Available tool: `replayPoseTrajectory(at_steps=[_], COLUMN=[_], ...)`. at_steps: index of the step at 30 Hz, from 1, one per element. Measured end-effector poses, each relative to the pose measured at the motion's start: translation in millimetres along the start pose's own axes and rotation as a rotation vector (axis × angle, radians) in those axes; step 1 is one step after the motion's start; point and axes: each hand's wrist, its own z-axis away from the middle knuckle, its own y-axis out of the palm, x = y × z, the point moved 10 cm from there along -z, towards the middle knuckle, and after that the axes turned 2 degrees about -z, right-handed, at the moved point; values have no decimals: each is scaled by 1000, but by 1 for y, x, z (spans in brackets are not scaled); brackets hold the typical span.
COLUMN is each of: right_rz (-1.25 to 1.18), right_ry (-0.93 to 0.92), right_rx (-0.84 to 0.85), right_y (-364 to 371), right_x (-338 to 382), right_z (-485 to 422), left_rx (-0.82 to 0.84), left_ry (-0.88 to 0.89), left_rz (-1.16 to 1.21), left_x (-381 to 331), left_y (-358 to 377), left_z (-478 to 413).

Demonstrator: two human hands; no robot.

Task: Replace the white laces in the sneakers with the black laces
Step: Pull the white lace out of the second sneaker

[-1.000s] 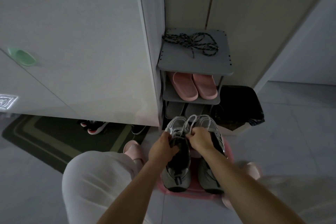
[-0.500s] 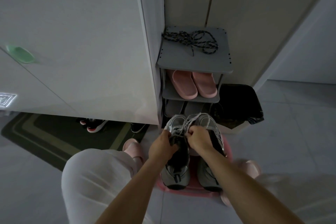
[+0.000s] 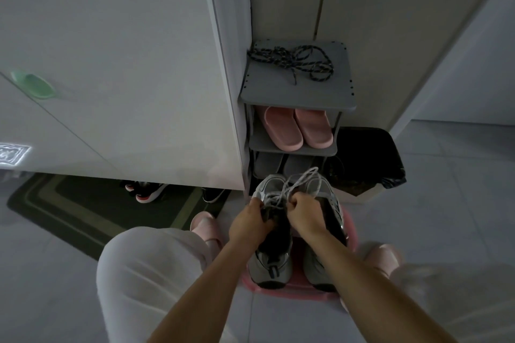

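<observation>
Nearest you, your left knee in pale trousers fills the lower left, and both bare forearms reach forward over it. Your left hand and right hand sit almost touching, fingers curled and pinching the white woven laces at the throat of the left shoe. The pair of grey-and-black mesh sneakers stands side by side, toes away from you, on a low pink plastic stool between your feet in pink slippers. Compared with a second ago, the lace loops stand taller and looser above your knuckles, so the bow seems to be coming undone; unthreading has likely only begun, and both shoes are still fully laced in white. Just past the toes rises a narrow grey plastic shoe rack, with pink rubber slides on its middle shelf. On its top shelf, well apart from your hands, lie the speckled black rope laces in a loose tangle. A white cabinet panel hems the rack on the left, a black-lined waste bin crowds the right toe, and bare tile opens further right.
</observation>
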Motion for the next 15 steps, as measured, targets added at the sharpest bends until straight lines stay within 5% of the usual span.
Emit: replayPoseTrajectory(at_steps=[6, 10, 15], right_rz=[-354, -477, -81], right_ry=[29, 29, -9], right_rx=[-241, -260, 20], right_y=[-46, -46, -15], right_x=[1, -10, -5], right_z=[-12, -10, -13], left_rx=[-7, 2, -5], left_ry=[4, -5, -10], left_rz=[5, 16, 8], left_x=[5, 5, 3], left_y=[-2, 0, 0], left_z=[0, -1, -1])
